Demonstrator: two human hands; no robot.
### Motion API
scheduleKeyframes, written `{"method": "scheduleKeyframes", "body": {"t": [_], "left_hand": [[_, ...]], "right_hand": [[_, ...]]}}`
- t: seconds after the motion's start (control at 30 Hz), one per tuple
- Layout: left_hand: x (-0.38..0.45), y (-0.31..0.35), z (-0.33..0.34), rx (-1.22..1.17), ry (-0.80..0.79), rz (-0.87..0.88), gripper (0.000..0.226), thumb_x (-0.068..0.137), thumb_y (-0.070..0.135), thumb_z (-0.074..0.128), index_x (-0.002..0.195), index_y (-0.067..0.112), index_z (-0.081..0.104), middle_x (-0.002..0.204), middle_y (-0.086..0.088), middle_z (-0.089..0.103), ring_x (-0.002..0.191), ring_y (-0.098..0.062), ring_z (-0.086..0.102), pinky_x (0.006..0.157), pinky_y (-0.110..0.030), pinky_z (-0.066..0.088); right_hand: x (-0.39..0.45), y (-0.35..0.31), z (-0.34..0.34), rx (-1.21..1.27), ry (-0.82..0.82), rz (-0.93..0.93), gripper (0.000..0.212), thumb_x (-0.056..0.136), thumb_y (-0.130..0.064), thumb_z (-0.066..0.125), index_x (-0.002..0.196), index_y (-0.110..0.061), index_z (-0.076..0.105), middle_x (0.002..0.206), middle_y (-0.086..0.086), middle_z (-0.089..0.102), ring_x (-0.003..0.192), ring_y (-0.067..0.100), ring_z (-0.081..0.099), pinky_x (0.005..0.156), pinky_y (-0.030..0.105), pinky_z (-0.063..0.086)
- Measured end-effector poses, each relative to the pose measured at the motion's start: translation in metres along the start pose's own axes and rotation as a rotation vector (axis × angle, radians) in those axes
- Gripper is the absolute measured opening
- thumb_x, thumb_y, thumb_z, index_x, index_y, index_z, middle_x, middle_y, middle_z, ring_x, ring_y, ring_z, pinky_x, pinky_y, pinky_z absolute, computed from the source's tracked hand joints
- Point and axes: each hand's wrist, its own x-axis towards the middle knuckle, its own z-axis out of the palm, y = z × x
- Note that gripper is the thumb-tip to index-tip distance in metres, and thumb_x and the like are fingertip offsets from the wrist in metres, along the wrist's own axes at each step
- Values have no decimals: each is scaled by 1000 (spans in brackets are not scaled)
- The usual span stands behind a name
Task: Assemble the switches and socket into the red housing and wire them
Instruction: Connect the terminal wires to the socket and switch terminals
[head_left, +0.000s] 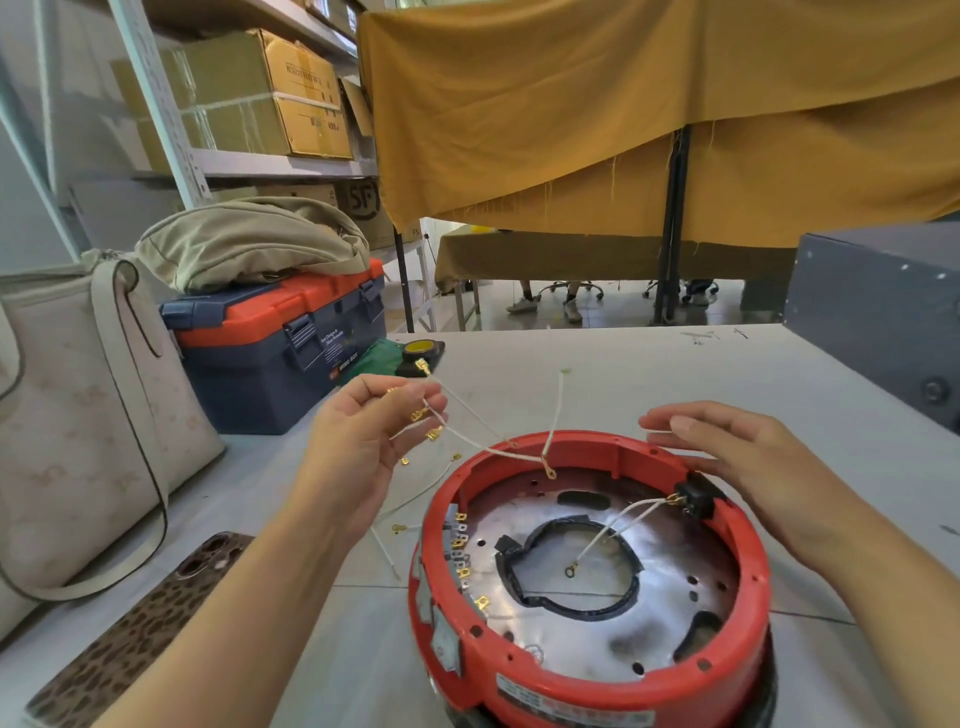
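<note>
With the red housing (597, 597) near centre, the left hand (363, 441) pinches a bundle of white wires (467, 441) and the right hand (748, 467) rests flat-fingered on the rim, so tangled leads could reach wrong terminals.

Red plastic housing (613, 675), shiny metal plate (582, 639) inside; matt tabletop (623, 364).
</note>
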Motion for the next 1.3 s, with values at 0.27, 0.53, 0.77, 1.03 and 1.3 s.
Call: {"method": "scheduleKeyframes", "body": {"t": [0.27, 0.53, 0.77, 1.03, 1.3], "left_hand": [[-10, -14, 41, 43, -195, -171, 17, 79, -8, 58, 89, 5, 55, 77, -13, 72, 61, -16, 68, 54, -21, 55], [-16, -19, 44, 253, -273, -241, 17, 85, -9, 55, 96, 2, 61, 77, -12, 72, 64, -18, 70, 56, -21, 56], [-19, -15, 41, 785, -396, -147, 14, 84, 0, 64, 92, 11, 69, 82, -8, 72, 73, -23, 70, 64, -26, 57], [-18, -12, 41, 1210, -411, 26, 4, 81, 31, 70, 85, 31, 70, 79, 12, 72, 74, 1, 64, 75, -19, 52], [-25, -7, 66, 914, -463, 57, 7, 81, 31, 70, 87, 30, 72, 84, 12, 73, 77, -1, 67, 70, -11, 52]], "right_hand": [[-5, -16, 9, 80, -35, -105, 21, 86, -25, 61, 104, -22, 70, 98, -4, 75, 95, 9, 68, 83, 22, 51], [-8, -19, 9, 193, -52, -110, 18, 85, -3, 63, 80, -15, 76, 74, 11, 70, 63, 11, 58, 61, 17, 49], [-11, -23, 11, 207, -132, -61, 15, 83, 0, 65, 74, -12, 70, 70, 8, 73, 58, 9, 64, 57, 14, 49], [-15, -29, 15, 119, -194, -92, 5, 81, 1, 68, 78, -3, 68, 66, 10, 71, 57, 10, 62, 57, 15, 49], [-17, -28, 16, 65, -230, -62, 5, 79, -4, 71, 75, -3, 69, 60, 6, 69, 51, 10, 60, 56, 15, 49]]}}
